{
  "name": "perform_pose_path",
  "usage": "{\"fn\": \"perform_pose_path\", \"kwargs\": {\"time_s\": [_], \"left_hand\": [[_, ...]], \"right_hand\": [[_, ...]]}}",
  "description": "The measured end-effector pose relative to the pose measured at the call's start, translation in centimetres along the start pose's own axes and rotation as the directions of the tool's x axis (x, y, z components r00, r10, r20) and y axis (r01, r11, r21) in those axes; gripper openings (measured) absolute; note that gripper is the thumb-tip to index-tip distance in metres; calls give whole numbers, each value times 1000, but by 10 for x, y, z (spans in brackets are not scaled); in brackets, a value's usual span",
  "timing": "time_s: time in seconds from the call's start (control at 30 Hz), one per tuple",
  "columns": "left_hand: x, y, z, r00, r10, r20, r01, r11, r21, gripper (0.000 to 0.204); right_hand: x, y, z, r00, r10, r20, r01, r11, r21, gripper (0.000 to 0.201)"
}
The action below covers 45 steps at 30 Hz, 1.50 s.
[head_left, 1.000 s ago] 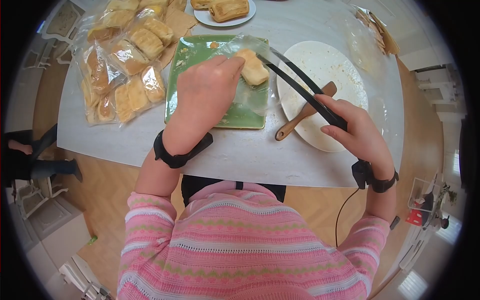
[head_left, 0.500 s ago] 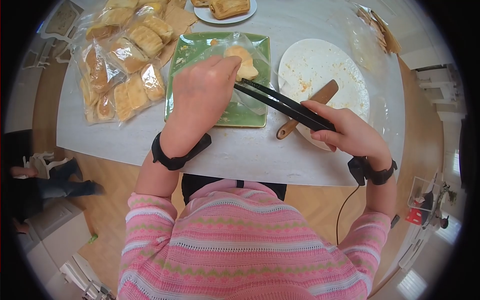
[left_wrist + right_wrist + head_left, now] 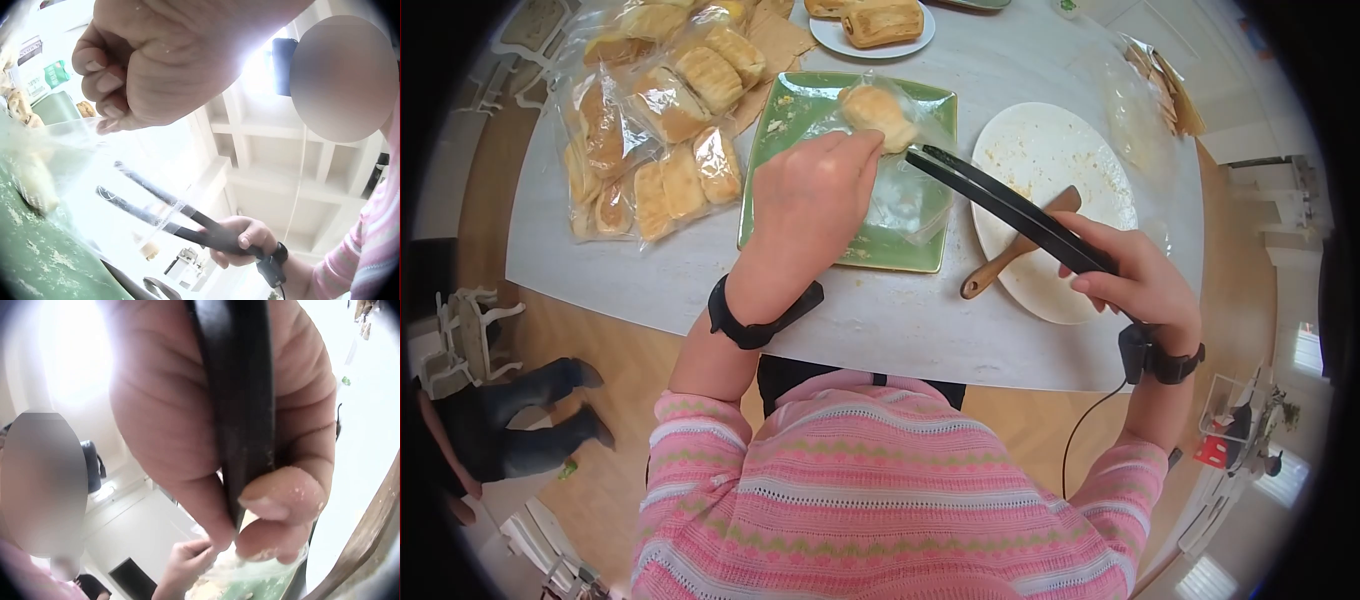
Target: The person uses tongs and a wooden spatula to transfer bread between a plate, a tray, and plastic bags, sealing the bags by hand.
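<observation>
My left hand pinches the edge of a clear plastic bag between thumb and fingers over a square green plate. A pale golden bread roll lies inside the bag, toward the plate's far side. My right hand grips black tongs by the handle end. Their tips point left and stand right by the near edge of the roll. In the left wrist view the arms of the tongs are spread apart with nothing between them.
On the right, a crumb-strewn white plate carries a wooden spatula. Several bagged bread pieces are piled at the left. Behind stands a small white plate with pastries. More plastic packaging lies at the far right.
The tongs swung left to beside my left hand, then drew back right from the roll. The roll now lies further left in the bag. My left hand keeps its pinch.
</observation>
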State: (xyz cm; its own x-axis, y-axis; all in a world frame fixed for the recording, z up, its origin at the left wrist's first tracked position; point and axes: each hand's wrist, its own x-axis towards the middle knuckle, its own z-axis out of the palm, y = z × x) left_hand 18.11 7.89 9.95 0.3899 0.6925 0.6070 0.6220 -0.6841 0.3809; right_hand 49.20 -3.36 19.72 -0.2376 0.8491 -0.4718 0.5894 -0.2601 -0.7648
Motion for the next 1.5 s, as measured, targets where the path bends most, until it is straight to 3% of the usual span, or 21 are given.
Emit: {"fn": "perform_pose_path", "kwargs": {"time_s": [0.03, 0.1, 0.2, 0.3, 0.37, 0.47, 0.57, 0.6, 0.63, 0.7, 0.8, 1.33, 1.5], "left_hand": [[0, -1, 0, 1000, 0, -6, 0, 1000, -6, 9], [-1, -3, 1, 1000, -5, -15, 5, 1000, -22, 9], [-2, -6, 2, 1000, -9, -16, 9, 999, -43, 9], [-3, -6, 1, 1000, -11, -7, 11, 998, -54, 10], [-3, -6, 1, 1000, -13, -13, 12, 998, -59, 9], [-4, -7, 2, 1000, -15, -19, 14, 996, -94, 8], [-4, -6, 0, 1000, -18, -10, 17, 993, -120, 8], [-4, -5, -3, 998, -40, 38, 44, 991, -128, 10], [-4, -5, -5, 994, -60, 87, 71, 988, -134, 13], [-5, -5, -5, 994, -52, 91, 65, 988, -140, 13], [-7, -10, 0, 998, -20, 67, 29, 989, -148, 14], [-8, -17, 5, 998, 20, 64, -8, 986, -168, 19], [-8, -17, 6, 997, 18, 76, -5, 986, -169, 19]], "right_hand": [[-4, 0, -7, 999, -1, 46, -5, 992, 128, 66], [-7, 1, -19, 998, 7, 61, -18, 983, 182, 67], [-3, 7, -31, 996, 33, -79, -14, 973, 229, 66], [23, 4, -41, 971, -28, -239, 10, 997, -78, 62], [45, 2, -47, 952, -44, -303, 24, 997, -70, 58], [83, 0, -64, 905, -182, -384, 1, 904, -428, 52], [116, -10, -82, 887, -213, -409, -57, 829, -556, 52], [132, 8, -97, 822, -459, -338, 95, 695, -713, 52], [140, 1, -101, 820, -462, -337, 96, 692, -716, 52], [151, -14, -109, 903, -257, -345, -47, 739, -672, 53], [162, -31, -114, 929, -138, -344, -116, 773, -623, 52], [207, -36, -148, 965, -55, -258, -84, 862, -499, 57], [192, -46, -141, 977, 64, -206, -151, 885, -441, 52]]}}
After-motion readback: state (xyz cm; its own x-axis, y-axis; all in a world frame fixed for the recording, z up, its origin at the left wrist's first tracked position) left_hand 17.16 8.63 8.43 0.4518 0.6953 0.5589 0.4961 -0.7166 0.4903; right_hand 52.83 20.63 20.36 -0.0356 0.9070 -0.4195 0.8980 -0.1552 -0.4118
